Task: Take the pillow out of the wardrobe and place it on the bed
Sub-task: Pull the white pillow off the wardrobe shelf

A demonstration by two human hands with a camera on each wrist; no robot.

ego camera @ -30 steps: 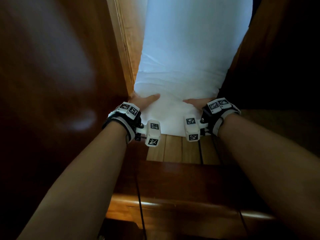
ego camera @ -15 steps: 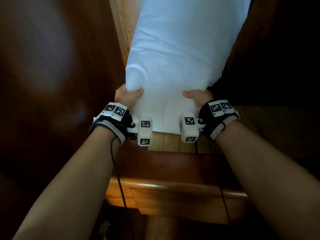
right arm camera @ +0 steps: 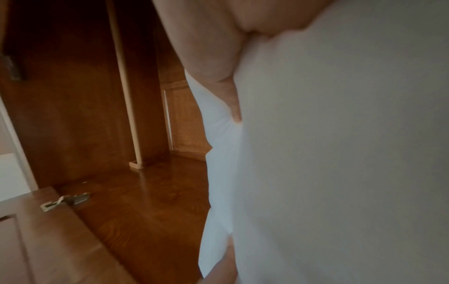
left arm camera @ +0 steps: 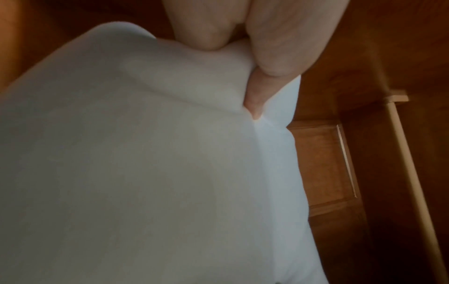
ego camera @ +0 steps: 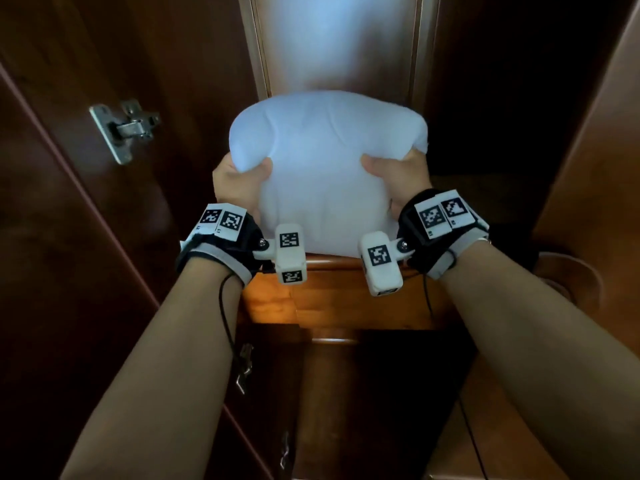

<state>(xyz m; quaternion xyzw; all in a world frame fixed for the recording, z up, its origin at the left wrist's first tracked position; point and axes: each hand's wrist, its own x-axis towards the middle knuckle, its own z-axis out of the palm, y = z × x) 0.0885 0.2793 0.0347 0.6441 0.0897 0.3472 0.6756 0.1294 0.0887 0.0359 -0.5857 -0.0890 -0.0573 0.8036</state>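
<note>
A soft, plump white fabric pillow [ego camera: 325, 168] is held up between both hands in front of the open dark-brown wooden wardrobe [ego camera: 194, 74], above the front edge of its lighter wooden shelf [ego camera: 332, 292]. The left hand [ego camera: 239, 183] grips the pillow's left side, thumb pressed into the front face and fingers wrapped behind, bunching the fabric. The right hand [ego camera: 398, 174] clamps the right side the same way, thumb on the front and the pillow's upper right corner bulging over it. In the left wrist view the pillow [left arm camera: 150, 163] fills most of the picture, with the left hand [left arm camera: 245, 36] digging a fingertip into a crease of the cloth. In the right wrist view the right hand [right arm camera: 218, 44] pinches a fold of the pillow [right arm camera: 340, 153], beside the glossy wooden wardrobe interior [right arm camera: 136, 192]. Both wrists carry black straps with white marker-tagged camera blocks [ego camera: 290, 252]. A metal door hinge [ego camera: 126, 128] is mounted on the wardrobe's left inner panel, and a pale reflection shows on the back panel [ego camera: 332, 39] above the pillow.
</note>
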